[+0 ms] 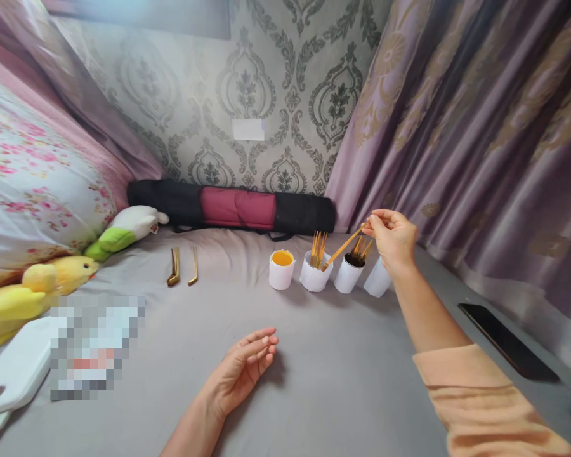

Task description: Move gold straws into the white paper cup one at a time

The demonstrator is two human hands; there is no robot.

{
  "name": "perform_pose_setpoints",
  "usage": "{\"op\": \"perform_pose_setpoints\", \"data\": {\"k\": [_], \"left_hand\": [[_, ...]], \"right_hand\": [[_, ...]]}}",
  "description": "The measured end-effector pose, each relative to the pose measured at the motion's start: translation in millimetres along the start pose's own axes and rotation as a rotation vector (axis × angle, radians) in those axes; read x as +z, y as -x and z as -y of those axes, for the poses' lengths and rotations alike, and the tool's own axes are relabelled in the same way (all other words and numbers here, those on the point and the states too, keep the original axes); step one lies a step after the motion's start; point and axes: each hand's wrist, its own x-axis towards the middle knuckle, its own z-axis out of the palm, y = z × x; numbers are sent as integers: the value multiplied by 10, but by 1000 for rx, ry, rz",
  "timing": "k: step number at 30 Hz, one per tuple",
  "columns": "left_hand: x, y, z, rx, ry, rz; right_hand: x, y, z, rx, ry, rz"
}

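Observation:
My right hand (391, 236) pinches the upper end of a slim golden-brown stick (345, 245). The stick slants down to the left, its lower end at the rim of a white cup (313, 278) that holds several similar thin sticks (319, 247). To the left stands a white cup with a yellow-orange inside (282, 275). On the other side, a white cup with a dark inside (346, 281) also has thin sticks standing in it. Partly hidden behind my right wrist is another white cup (377, 279). My left hand (247, 367) hovers low over the sheet, fingers loosely bent, holding nothing.
Bent gold-coloured tubes (173, 270) and a single thin one (193, 266) lie left of the cups. A black phone (504, 339) rests at right. Plush toys (52, 279) and a white device (16, 362) are at left; a black and maroon roll (238, 206) lies along the wall.

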Motion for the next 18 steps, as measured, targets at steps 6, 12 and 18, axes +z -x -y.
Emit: {"op": "perform_pose_setpoints", "data": {"k": [6, 12, 18], "left_hand": [[7, -5, -1, 0, 7, -20], [-1, -16, 14, 5, 1, -24], [7, -9, 15, 6, 0, -36]], "right_hand": [[83, -148, -85, -55, 47, 27], [177, -155, -165, -22, 95, 146], [271, -97, -366, 76, 87, 238]]}}
